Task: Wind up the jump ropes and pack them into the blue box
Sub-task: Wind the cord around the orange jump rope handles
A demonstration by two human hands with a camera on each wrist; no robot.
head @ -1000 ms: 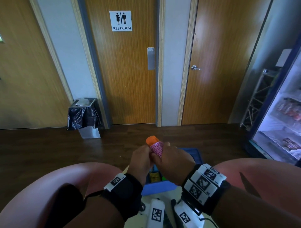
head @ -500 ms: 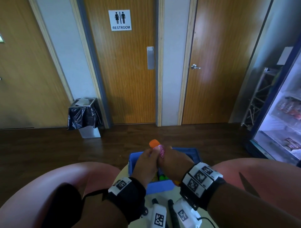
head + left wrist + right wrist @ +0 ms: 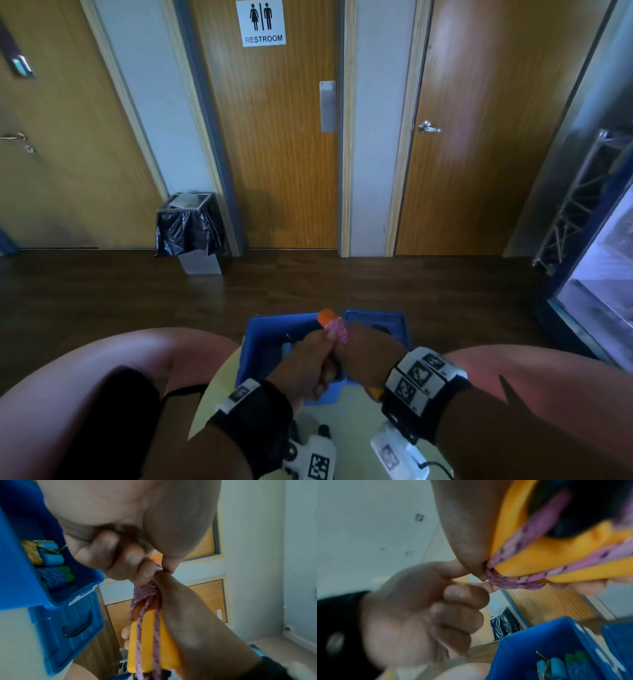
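My right hand [image 3: 363, 356] grips the orange handles [image 3: 150, 639] of a jump rope, with its pink cord [image 3: 145, 592] wound round them. My left hand [image 3: 308, 363] pinches the pink cord [image 3: 508, 582] at the wound end, fingers curled. Both hands hover just above the open blue box [image 3: 263, 339] on a small round table. Inside the box lie two wound ropes, one with light blue handles [image 3: 49, 553] and one with green handles [image 3: 65, 573]. The orange handle tip [image 3: 325, 317] sticks out above my hands.
The box's hinged lid [image 3: 380, 323] lies open at its far side. Pink rounded seats [image 3: 113, 373] flank the yellow table [image 3: 346, 414] on both sides. A bin with a black bag [image 3: 188, 233] stands by the restroom door; a fridge [image 3: 596, 267] is at right.
Both hands have come down and nearer to me with the orange-handled rope, from above the box's far side to low over the open box.
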